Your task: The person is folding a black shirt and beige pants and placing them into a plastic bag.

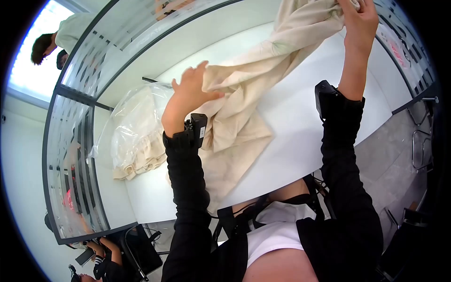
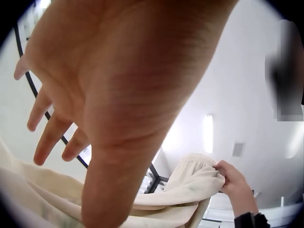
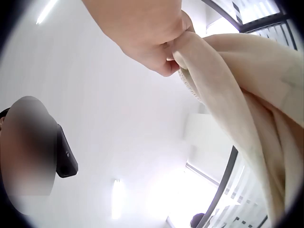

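Observation:
A long cream cloth [image 1: 244, 110] with gathered folds and faint greenish marks runs across the white table, its far right end lifted. My right hand [image 1: 361, 21] grips that raised end, fingers curled round the bunched fabric [image 3: 213, 71] in the right wrist view. My left hand [image 1: 188, 91] hovers beside the cloth's left part with fingers spread and thumb apart. Seen from the left wrist, the palm [image 2: 99, 85] faces the camera and the thumb overlaps the cloth [image 2: 161, 209]. The near corner of the cloth hangs at the table's front edge.
Left on the white table [image 1: 300, 136] lies a clear plastic bag [image 1: 136, 117] with more cream fabric in it. Glass partitions [image 1: 77, 160] with dark frames border the table's left, back and right. Other people are beyond the left partition.

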`<state>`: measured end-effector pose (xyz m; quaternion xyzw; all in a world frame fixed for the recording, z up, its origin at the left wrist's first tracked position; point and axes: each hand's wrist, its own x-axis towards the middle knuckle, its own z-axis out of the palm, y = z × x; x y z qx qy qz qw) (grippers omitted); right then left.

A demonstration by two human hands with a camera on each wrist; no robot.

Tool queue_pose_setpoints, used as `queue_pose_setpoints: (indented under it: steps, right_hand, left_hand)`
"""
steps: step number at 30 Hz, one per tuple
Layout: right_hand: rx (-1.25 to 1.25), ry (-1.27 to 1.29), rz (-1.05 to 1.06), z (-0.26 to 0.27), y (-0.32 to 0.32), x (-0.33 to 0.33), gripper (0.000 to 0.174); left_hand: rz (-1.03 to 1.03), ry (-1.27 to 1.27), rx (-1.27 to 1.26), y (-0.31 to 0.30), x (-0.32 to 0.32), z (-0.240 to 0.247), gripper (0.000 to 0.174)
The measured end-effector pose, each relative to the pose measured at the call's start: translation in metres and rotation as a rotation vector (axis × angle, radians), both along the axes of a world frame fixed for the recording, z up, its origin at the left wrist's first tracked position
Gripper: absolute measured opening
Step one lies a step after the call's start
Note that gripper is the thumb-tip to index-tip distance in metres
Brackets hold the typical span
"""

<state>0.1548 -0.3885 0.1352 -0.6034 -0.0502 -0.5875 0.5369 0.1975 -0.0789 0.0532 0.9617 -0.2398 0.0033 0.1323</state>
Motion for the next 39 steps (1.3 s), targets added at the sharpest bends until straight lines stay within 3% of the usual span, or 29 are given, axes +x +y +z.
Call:
queue_pose_setpoints:
  steps: [6,12,13,17,22,23,26,27,30,32,34,36,37,39]
  right_hand:
    - [-0.064,0.083,-0.047,0.002,0.009,0.000,0.018]
    - [-0.174,0.127,-0.057,0.001,0.014,0.001,0.021]
    - [-0.211,0.133,-0.072,0.002,0.017,0.000,0.023]
    - [-0.243,0.231,-0.069,0.008,0.030,-0.011,0.025]
    - [-0.258,-0.074,0.051,0.013,0.040,-0.015,0.025]
    - [-0.252,-0.152,0.077,0.015,0.040,-0.018,0.025]
    - [-0.202,-0.349,0.047,0.009,0.026,-0.013,0.026]
    - [-0.190,-0.371,-0.015,0.008,0.019,-0.013,0.025]
    - [-0.112,-0.340,-0.091,0.008,0.000,-0.015,0.025]
    - [0.010,-0.184,-0.098,0.010,-0.001,-0.022,0.025]
    - [-0.075,-0.241,-0.132,0.007,-0.003,-0.017,0.025]
    - [-0.201,-0.330,-0.206,0.005,-0.004,-0.009,0.024]
    - [-0.174,-0.369,-0.194,0.006,0.000,-0.005,0.023]
    - [0.006,-0.235,-0.066,0.007,0.004,-0.011,0.024]
  left_hand:
    - [-0.069,0.333,0.019,-0.008,0.010,-0.010,0.089]
    - [-0.068,0.065,-0.010,-0.014,0.013,-0.027,0.101]
    - [-0.120,0.101,-0.092,-0.016,0.017,-0.027,0.110]
    - [-0.099,0.290,0.029,-0.029,0.009,-0.030,0.121]
    - [-0.160,0.289,0.103,-0.046,0.007,-0.045,0.129]
    - [-0.182,0.173,0.019,-0.049,0.005,-0.050,0.120]
    - [-0.210,0.335,-0.100,-0.055,0.008,-0.044,0.091]
    - [-0.257,0.291,-0.177,-0.052,0.006,-0.042,0.060]
    - [-0.202,0.430,-0.145,-0.040,0.002,-0.032,0.049]
    - [-0.273,0.465,-0.176,-0.023,-0.007,-0.018,0.065]
    - [-0.404,0.410,-0.332,0.001,-0.020,-0.011,0.076]
    - [-0.515,0.547,-0.335,0.045,-0.016,-0.017,0.089]
    - [-0.511,0.843,-0.535,0.073,-0.007,-0.040,0.091]
    - [-0.378,1.199,-0.657,0.090,-0.034,-0.018,0.093]
